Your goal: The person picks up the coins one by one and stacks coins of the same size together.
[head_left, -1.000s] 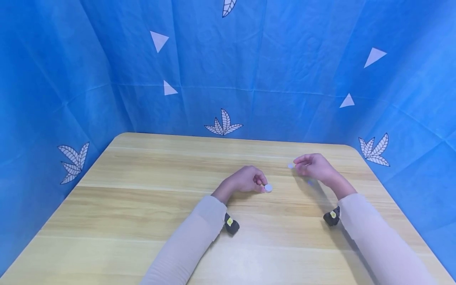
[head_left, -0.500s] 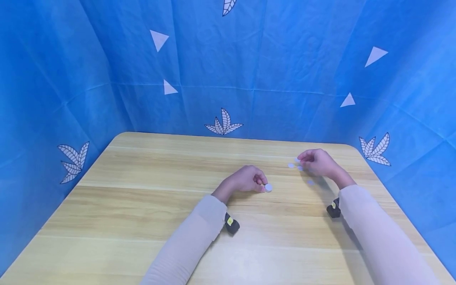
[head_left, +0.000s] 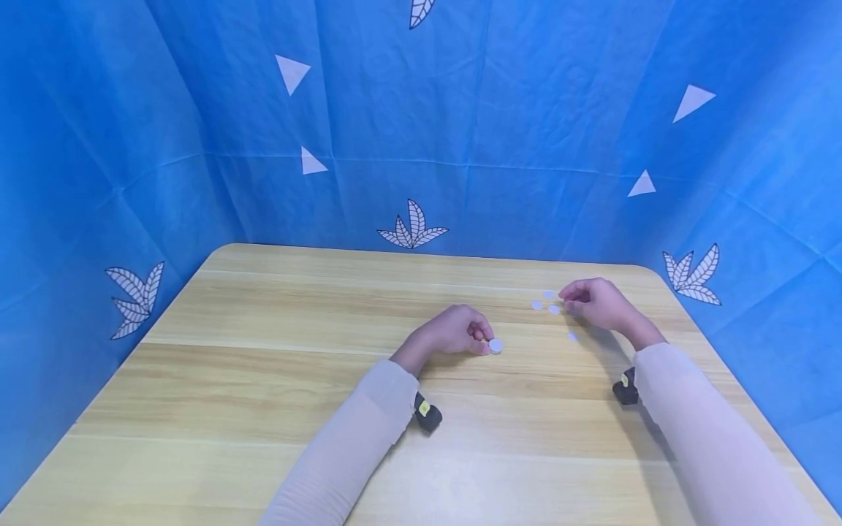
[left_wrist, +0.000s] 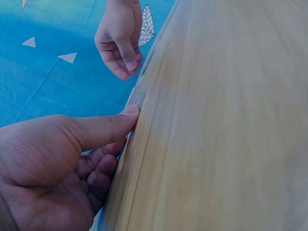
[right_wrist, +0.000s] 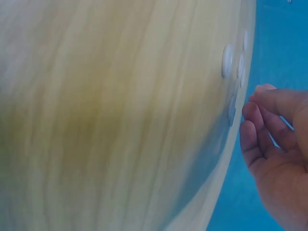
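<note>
Head view: the left hand (head_left: 457,330) pinches stacked round white discs (head_left: 495,346) at its four o'clock. The right hand (head_left: 597,303), fingers loosely bent, partly hides a single white disc (right_wrist: 232,111) at eight o'clock.

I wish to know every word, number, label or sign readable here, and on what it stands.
No text is readable.
Left yellow label, on the left black wrist device: too small to read.
Right yellow label, on the right black wrist device: likewise.
White discs: no text visible.
</note>
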A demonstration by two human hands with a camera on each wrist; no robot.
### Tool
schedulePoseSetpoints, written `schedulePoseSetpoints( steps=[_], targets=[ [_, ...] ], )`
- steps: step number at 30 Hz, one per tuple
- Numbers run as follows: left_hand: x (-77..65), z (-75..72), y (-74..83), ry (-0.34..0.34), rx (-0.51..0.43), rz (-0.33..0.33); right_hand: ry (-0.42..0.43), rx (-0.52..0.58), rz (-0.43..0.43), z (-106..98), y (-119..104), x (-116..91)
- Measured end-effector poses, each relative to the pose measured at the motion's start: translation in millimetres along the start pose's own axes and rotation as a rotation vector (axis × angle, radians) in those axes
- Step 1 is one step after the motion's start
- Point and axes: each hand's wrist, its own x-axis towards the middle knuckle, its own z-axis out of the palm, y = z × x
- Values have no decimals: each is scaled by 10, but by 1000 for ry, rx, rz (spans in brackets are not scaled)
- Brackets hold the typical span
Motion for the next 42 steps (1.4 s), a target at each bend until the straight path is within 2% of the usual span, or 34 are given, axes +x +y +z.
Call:
schedulePoseSetpoints(
  steps=[13, 22, 32, 42],
  targets=[
    [-1, -7, 7, -3, -1, -5, -4, -28, -17, -72, 128, -108],
    [-3, -7, 5, -6, 6, -5, -37, -40, 1, -66, 186, -163],
    [8, 2, -6, -3, 5, 3, -20, -49, 20, -46, 194, -176],
    [0, 2, -9, -3, -3, 0, -19, -85, 19, -70, 228, -332]
  ],
)
